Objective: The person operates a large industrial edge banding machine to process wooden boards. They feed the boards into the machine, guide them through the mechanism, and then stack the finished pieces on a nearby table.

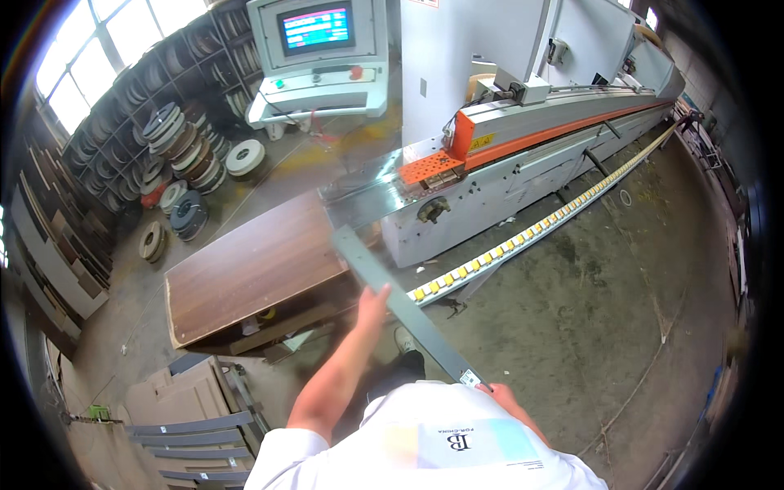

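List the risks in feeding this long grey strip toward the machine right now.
1. The grey strip is long and held only by the left hand midway and the right hand at its near end; its far tip may sag or swing and miss the metal infeed plate.
2. The tip passes just above the brown wood panel and might catch or scrape it.
3. Fingers near the infeed could be pinched.

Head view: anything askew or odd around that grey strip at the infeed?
Nothing looks damaged. The grey strip runs diagonally from both hands, left hand and right hand, its far end over the brown panel by the machine's infeed.
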The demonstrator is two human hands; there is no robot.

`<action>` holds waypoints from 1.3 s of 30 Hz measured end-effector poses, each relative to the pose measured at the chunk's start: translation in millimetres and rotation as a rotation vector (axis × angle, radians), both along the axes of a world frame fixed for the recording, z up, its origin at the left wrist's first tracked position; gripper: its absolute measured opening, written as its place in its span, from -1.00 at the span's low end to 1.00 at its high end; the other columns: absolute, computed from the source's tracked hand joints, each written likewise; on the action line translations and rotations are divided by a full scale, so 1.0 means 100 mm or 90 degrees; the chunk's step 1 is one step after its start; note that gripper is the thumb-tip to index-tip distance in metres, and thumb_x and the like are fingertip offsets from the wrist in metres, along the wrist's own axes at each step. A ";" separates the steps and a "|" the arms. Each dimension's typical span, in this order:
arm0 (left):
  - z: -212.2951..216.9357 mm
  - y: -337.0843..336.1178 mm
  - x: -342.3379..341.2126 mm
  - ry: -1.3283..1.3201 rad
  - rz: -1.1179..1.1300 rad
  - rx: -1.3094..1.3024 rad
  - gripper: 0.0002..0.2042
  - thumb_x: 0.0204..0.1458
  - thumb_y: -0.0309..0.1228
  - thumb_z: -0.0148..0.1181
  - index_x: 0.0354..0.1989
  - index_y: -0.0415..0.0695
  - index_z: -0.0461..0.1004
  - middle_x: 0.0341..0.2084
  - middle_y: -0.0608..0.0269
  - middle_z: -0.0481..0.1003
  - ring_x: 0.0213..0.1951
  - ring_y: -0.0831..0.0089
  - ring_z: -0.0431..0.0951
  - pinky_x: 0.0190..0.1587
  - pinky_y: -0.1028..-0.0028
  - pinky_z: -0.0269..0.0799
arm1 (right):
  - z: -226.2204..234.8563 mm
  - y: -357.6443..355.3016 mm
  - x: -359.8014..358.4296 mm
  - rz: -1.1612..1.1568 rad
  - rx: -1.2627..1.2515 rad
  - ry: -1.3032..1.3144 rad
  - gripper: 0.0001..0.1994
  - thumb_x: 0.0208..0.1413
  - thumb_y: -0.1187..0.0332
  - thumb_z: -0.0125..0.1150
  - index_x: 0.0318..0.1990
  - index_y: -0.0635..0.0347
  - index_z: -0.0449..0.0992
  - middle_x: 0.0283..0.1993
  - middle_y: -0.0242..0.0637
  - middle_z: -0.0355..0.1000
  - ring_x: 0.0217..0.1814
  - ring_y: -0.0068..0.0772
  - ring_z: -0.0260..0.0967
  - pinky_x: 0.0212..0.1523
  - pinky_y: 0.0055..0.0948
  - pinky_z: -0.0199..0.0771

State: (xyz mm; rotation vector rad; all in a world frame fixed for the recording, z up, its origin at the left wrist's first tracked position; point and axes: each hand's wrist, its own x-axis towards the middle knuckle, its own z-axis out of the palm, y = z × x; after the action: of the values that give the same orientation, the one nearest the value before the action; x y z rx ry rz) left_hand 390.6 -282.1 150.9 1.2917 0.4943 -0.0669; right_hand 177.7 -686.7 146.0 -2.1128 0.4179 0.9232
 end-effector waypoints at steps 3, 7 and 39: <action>-0.35 -0.37 0.77 0.010 -0.047 0.057 -0.63 0.29 -0.22 0.23 0.08 -0.27 0.45 -0.11 0.11 0.56 -0.08 0.34 0.54 -0.01 0.28 0.47 | -0.33 -0.17 0.05 -0.119 -0.003 0.011 -0.42 0.25 -0.21 0.19 -0.09 0.23 0.68 -0.21 -0.07 0.65 -0.18 -0.16 0.59 -0.08 -0.18 0.53; -0.43 -0.95 1.55 -0.013 -0.116 0.064 -0.57 0.27 -0.22 0.26 0.15 -0.27 0.40 -0.08 0.07 0.57 -0.07 0.30 0.57 -0.02 0.29 0.50 | -0.32 -0.37 0.37 -0.158 -0.070 -0.022 -0.40 0.24 -0.23 0.18 -0.10 0.22 0.69 -0.20 -0.05 0.65 -0.17 -0.07 0.60 -0.08 -0.15 0.53; -0.20 -1.76 3.18 0.079 0.002 -0.103 -0.25 0.31 -0.57 0.10 0.62 -0.05 -0.11 -0.02 0.20 0.55 -0.10 0.55 0.53 -0.07 0.48 0.48 | -0.25 -1.27 2.08 -0.231 0.037 0.114 -0.44 0.33 -0.14 0.20 -0.12 0.32 0.67 -0.30 -0.27 0.62 -0.22 -0.49 0.48 -0.13 -0.33 0.51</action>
State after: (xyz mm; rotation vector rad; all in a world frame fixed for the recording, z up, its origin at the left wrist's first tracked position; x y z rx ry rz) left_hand 708.7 -457.8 130.4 1.1333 0.5849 -0.1810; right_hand 385.5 -813.4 120.6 -1.8264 0.8252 0.8980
